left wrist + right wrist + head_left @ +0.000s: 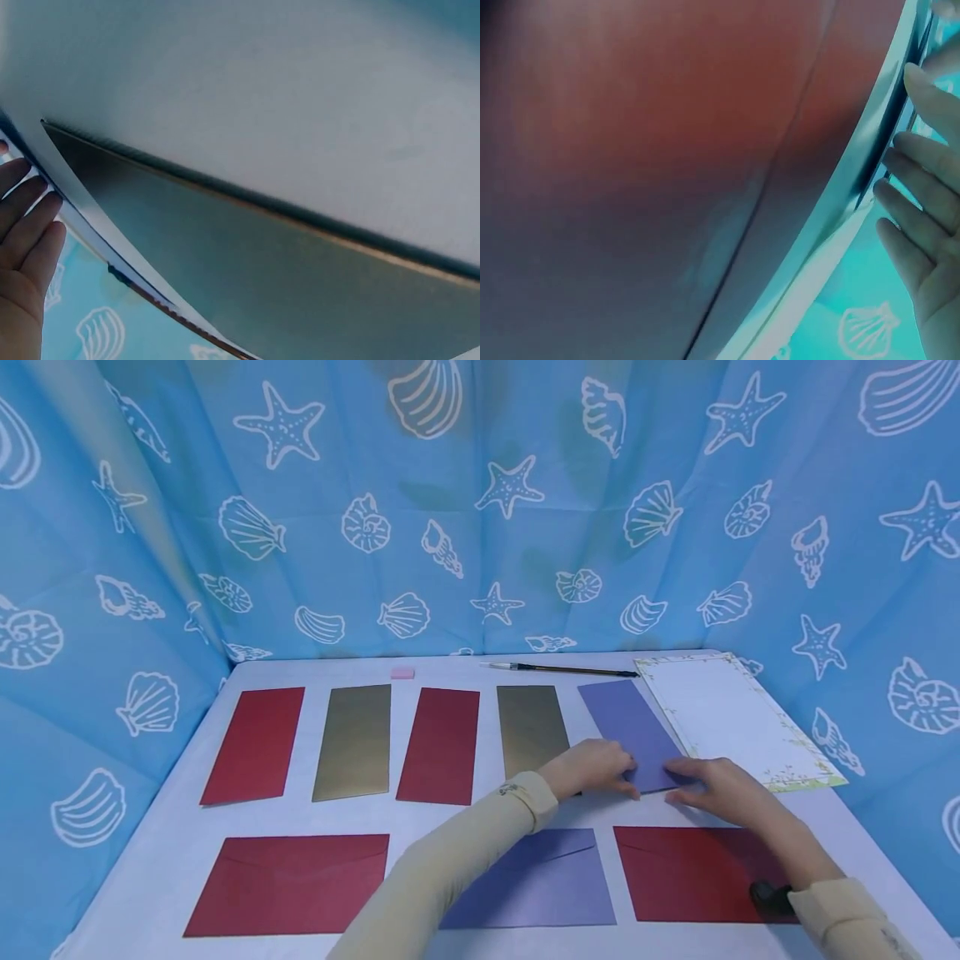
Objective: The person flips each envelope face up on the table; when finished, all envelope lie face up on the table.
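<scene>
At the right end of the upper row lies an upright purple envelope (pixel 626 718). My left hand (pixel 592 767) is at its lower left edge, fingertips on the paper and thumb by the bottom edge. My right hand (pixel 723 789) touches its lower right corner, index finger and thumb spread apart. In the wrist views, the fingers of the left hand (pixel 26 232) and the right hand (pixel 926 202) look extended. A gold envelope (pixel 531 727) lies partly under my left wrist in the head view. Below my right forearm is a red envelope (pixel 675 868) with its flap line showing.
Further left lie a red (pixel 255 743), a gold (pixel 352 743) and a dark red envelope (pixel 439 743). Nearer are a sideways red envelope (pixel 288 885) and a purple one (pixel 547 885). A brush (pixel 570 670), pink eraser (pixel 402 673) and bordered sheet (pixel 735 718) lie behind.
</scene>
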### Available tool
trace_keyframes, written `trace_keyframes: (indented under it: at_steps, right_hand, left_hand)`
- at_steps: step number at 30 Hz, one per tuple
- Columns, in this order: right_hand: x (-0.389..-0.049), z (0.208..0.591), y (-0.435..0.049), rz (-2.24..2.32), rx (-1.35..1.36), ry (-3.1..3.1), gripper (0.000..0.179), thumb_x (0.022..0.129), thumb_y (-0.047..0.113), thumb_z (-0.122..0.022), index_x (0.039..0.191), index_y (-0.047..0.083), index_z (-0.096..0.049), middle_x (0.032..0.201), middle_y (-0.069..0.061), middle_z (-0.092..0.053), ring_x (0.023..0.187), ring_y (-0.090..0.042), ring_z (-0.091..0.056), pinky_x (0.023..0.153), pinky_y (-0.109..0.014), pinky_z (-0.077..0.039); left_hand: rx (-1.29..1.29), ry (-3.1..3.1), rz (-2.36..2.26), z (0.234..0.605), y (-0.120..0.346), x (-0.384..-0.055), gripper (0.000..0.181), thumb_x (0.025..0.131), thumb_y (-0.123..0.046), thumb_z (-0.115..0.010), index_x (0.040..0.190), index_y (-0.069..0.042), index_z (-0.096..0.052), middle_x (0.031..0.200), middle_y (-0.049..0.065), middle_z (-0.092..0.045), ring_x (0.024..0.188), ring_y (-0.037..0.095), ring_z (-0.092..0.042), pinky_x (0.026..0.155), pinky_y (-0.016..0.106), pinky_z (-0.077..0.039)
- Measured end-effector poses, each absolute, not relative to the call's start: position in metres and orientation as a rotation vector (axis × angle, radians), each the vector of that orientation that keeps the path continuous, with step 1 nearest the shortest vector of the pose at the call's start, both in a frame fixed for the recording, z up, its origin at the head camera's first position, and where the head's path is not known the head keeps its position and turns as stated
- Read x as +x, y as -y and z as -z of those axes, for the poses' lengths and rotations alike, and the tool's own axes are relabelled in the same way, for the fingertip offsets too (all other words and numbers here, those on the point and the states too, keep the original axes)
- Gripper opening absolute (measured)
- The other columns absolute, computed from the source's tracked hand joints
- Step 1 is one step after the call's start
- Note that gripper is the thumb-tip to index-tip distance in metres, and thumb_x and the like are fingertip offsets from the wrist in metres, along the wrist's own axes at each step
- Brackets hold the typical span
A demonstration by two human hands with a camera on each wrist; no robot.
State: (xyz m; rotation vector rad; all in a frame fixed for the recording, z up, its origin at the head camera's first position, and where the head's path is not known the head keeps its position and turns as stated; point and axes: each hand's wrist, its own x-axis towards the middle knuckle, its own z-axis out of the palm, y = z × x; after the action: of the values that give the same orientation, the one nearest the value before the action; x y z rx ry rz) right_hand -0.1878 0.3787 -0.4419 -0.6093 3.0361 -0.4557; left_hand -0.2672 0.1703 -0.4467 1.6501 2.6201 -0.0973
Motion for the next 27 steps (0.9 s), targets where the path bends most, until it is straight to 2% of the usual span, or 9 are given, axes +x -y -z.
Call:
trace_keyframes:
  at_steps: [5, 10, 17, 21, 25, 27]
  right_hand:
    - [-0.182, 0.439, -0.364, 0.388, -0.646, -3.089, 0.048, 0.077, 0.024, -0.081, 0.114, -0.003, -0.069, 0.110, -0.019, -0.068, 0.106, -0.039, -0.063, 0.084, -0.049, -0.052]
    - [-0.179, 0.440, -0.352, 0.306, -0.667, -3.173, 0.041, 0.075, 0.016, -0.082, 0.109, -0.004, -0.070, 0.105, -0.020, -0.069, 0.098, -0.037, -0.066, 0.078, -0.046, -0.055]
    - [-0.180, 0.445, -0.346, 0.181, -0.651, -3.331, 0.032, 0.072, 0.008, -0.083, 0.101, -0.004, -0.073, 0.092, -0.020, -0.071, 0.075, -0.030, -0.070, 0.064, -0.040, -0.057]
    - [-0.182, 0.449, -0.347, 0.119, -0.689, -3.405, 0.028, 0.072, 0.006, -0.083, 0.097, -0.003, -0.074, 0.083, -0.018, -0.071, 0.060, -0.018, -0.064, 0.054, -0.031, -0.054]
    - [-0.182, 0.447, -0.346, 0.131, -0.686, -3.415, 0.023, 0.074, 0.006, -0.081, 0.095, -0.002, -0.075, 0.078, -0.017, -0.071, 0.055, -0.014, -0.060, 0.050, -0.030, -0.051]
    - [-0.182, 0.446, -0.347, 0.124, -0.700, -3.432, 0.023, 0.074, 0.006, -0.081, 0.095, -0.002, -0.075, 0.077, -0.016, -0.071, 0.054, -0.016, -0.061, 0.050, -0.030, -0.052]
  left_hand:
    - [1.663, -2.634, 0.142, 0.443, -0.169, -0.266, 0.036, 0.095, -0.049, -0.055, 0.096, -0.017, -0.070, 0.082, -0.006, -0.067, 0.073, 0.003, -0.062, 0.068, 0.018, -0.051]
    - [1.659, -2.652, 0.159, 0.441, -0.169, -0.268, 0.032, 0.097, -0.045, -0.053, 0.096, -0.017, -0.070, 0.083, -0.006, -0.067, 0.072, 0.003, -0.062, 0.068, 0.018, -0.051]
    - [1.721, -2.653, 0.137, 0.439, -0.167, -0.269, 0.031, 0.099, -0.041, -0.052, 0.096, -0.016, -0.071, 0.083, -0.004, -0.068, 0.072, 0.003, -0.063, 0.068, 0.018, -0.051]
    - [1.757, -2.649, 0.112, 0.439, -0.165, -0.269, 0.030, 0.100, -0.039, -0.051, 0.096, -0.016, -0.070, 0.082, -0.004, -0.068, 0.073, 0.003, -0.064, 0.068, 0.017, -0.051]
    - [1.750, -2.631, 0.002, 0.439, -0.161, -0.272, 0.029, 0.099, -0.040, -0.053, 0.103, -0.016, -0.069, 0.083, -0.006, -0.065, 0.072, 0.002, -0.061, 0.067, 0.015, -0.048]
    - [1.746, -2.636, -0.078, 0.439, -0.156, -0.276, 0.033, 0.097, -0.042, -0.056, 0.113, -0.016, -0.068, 0.096, -0.005, -0.068, 0.084, 0.003, -0.063, 0.075, 0.014, -0.048]
